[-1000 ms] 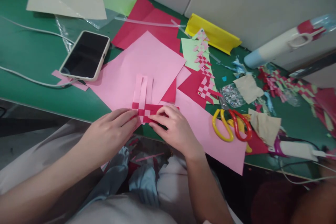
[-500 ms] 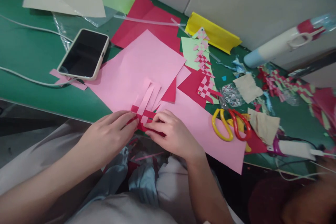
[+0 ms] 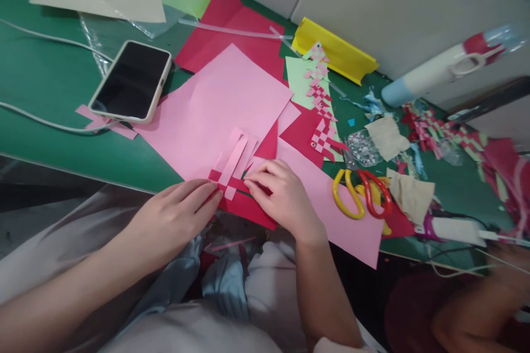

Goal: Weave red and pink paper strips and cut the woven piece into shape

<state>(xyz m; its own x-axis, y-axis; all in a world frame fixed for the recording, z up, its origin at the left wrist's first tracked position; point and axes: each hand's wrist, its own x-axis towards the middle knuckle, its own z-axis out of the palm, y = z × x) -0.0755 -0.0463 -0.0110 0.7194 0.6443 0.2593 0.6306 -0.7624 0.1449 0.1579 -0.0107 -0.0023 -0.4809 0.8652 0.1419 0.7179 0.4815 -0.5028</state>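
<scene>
Red and pink paper strips woven together (image 3: pixel 226 178) lie at the table's front edge, over a large pink paper sheet (image 3: pixel 215 102). My left hand (image 3: pixel 176 212) is closed on the left side of the weave, thumb and fingers pressed together. Long pink strips (image 3: pixel 237 155) run up from the weave, away from me. A wide red strip (image 3: pixel 248 212) slants down to the right below it. My right hand (image 3: pixel 285 198) pinches at the right end of an upper red strip (image 3: pixel 237 183); its fingertips partly hide that end.
A phone (image 3: pixel 131 81) lies at left beside white cables. At right are scissors (image 3: pixel 348 194) with yellow and red handles, woven paper fish (image 3: pixel 325 138), a bag of small beads (image 3: pixel 363 148) and a bottle (image 3: pixel 443 69). Another person's arm (image 3: pixel 476 309) shows at lower right.
My right hand has moved up and right, from the lower red strip to the upper one. The lower red strip now lies uncovered, slanting down. My left hand stays on the weave.
</scene>
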